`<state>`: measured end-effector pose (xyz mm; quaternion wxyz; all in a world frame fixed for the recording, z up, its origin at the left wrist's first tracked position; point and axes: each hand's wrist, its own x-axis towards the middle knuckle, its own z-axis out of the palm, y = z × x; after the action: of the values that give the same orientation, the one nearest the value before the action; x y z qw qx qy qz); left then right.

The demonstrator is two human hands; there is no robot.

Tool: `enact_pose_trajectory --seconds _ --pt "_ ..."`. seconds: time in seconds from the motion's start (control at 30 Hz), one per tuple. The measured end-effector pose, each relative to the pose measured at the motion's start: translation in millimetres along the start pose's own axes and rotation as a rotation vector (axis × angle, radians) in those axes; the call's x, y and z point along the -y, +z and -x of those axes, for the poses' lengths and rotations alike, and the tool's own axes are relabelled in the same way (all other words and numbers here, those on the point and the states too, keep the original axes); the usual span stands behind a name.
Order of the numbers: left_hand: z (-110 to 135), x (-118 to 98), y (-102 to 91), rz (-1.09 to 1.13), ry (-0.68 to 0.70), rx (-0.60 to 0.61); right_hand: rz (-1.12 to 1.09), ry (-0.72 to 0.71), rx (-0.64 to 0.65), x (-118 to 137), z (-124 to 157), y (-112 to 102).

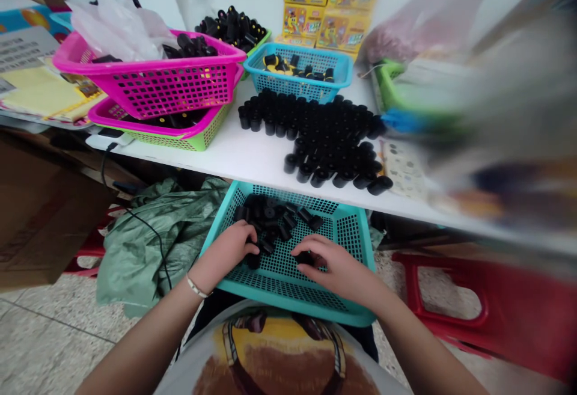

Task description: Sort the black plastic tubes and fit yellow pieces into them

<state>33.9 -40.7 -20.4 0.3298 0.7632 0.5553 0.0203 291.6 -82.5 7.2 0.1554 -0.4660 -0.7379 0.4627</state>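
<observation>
Black rubber cylinders (270,217) lie heaped in the teal mesh basket (356,244), the left hand (223,254) curling its fingers over several, the right hand (333,266) pressing its closed-up fingers onto one.

Body log from the head feed. Upper body: pale grey T-shirt (180,377) bearing a printed graphic (279,353) in yellow and brown, with dark strap-like bands, cut off by the lower frame edge. Below the hem: dark trousers (363,344), fabric detail too dim for me to read. Left wrist (197,284): thin cream-white bracelet (197,287) with a braided look. Left grip (223,254), right grip (336,269): bare hands. Both forearms (144,338) uncovered.
</observation>
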Motion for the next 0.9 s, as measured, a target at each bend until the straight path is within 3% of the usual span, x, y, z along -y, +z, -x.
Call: enact_pose_trajectory --seconds 0.3,0.4,0.47,0.53,0.6,0.7,0.8,0.9 --pt "9.8 -12.0 -1.3 -0.198 0.068 -0.021 -0.140 -0.053 -0.040 9.1 7.9 3.5" --pt "8.3 -15.7 -5.2 -0.134 0.127 -0.023 -0.298 -0.092 -0.253 6.3 7.7 11.4" --pt "10.6 -22.0 -8.5 0.132 0.163 -0.114 -0.467 -0.087 -0.513 4.1 7.0 17.5" --pt "15.8 -32.5 -9.1 0.593 0.136 -0.229 -0.649 -0.079 -0.737 5.0 6.5 22.3" --pt "22.2 -45.7 -6.6 1.044 0.067 -0.252 -0.808 -0.107 -0.842 10.4 6.9 25.1" --pt "29.4 -63.5 -0.8 1.399 0.020 -0.149 -0.887 -0.186 -0.797 22.7 9.3 26.2" --pt "31.2 -71.4 1.6 1.458 0.022 -0.126 -0.777 -0.230 -0.713 29.9 12.0 25.5" --pt "29.9 -70.0 1.3 1.426 0.039 -0.154 -0.668 -0.234 -0.714 29.8 13.0 24.7"
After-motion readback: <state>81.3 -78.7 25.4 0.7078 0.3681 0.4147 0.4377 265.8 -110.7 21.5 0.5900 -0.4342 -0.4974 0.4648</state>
